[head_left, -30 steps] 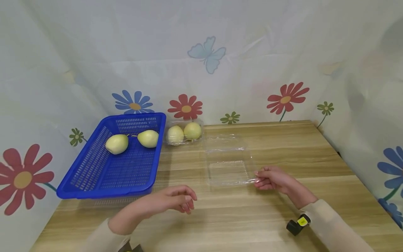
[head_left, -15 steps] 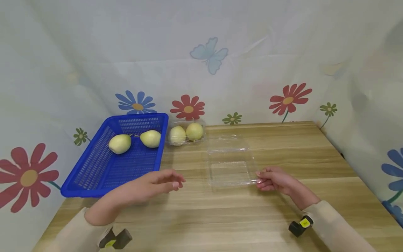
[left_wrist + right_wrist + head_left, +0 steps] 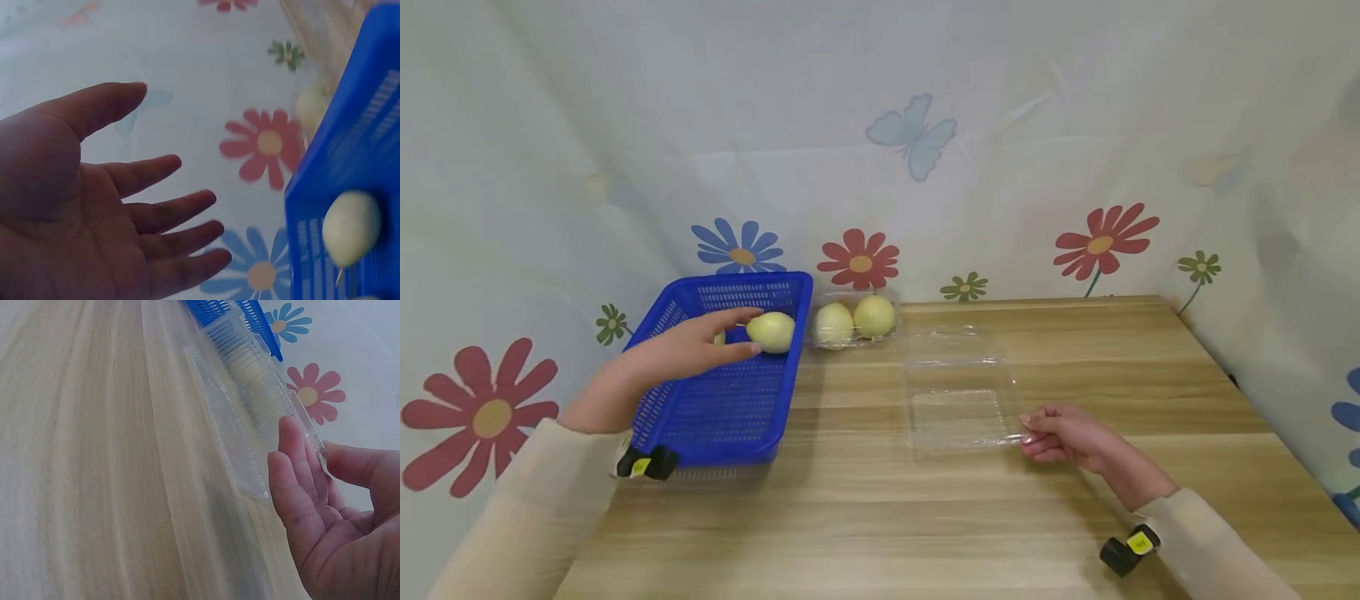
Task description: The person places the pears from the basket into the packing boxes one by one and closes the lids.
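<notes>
A blue plastic basket (image 3: 722, 408) with slotted sides sits on a wood-grain bench (image 3: 880, 533). The person's left hand (image 3: 688, 348) reaches over the basket's left side, its grip released: the fingers are extended, and the thumb stands well away from them. In the head view, the fingertips and thumb lie around the stem end of a pale yellow-green pear (image 3: 772, 333), which rests on its side inside the basket against the right wall. Whether they touch it, I cannot tell. A second pear (image 3: 719, 338) in the basket is mostly hidden behind the hand.

Well to the right of the basket, the right hand (image 3: 1067, 437) has its grip closed, pinching the near right corner of an open container (image 3: 966, 440) between thumb and fingers. This container is thin clear plastic, its two halves spread apart on the bench. Just beside the basket's far right corner is a packed container (image 3: 848, 342), also clear, with two round pears (image 3: 874, 317) side by side in it. Behind the basket hangs a white sheet (image 3: 1015, 50) printed with red, blue and green flowers and a pale blue butterfly (image 3: 914, 136).
</notes>
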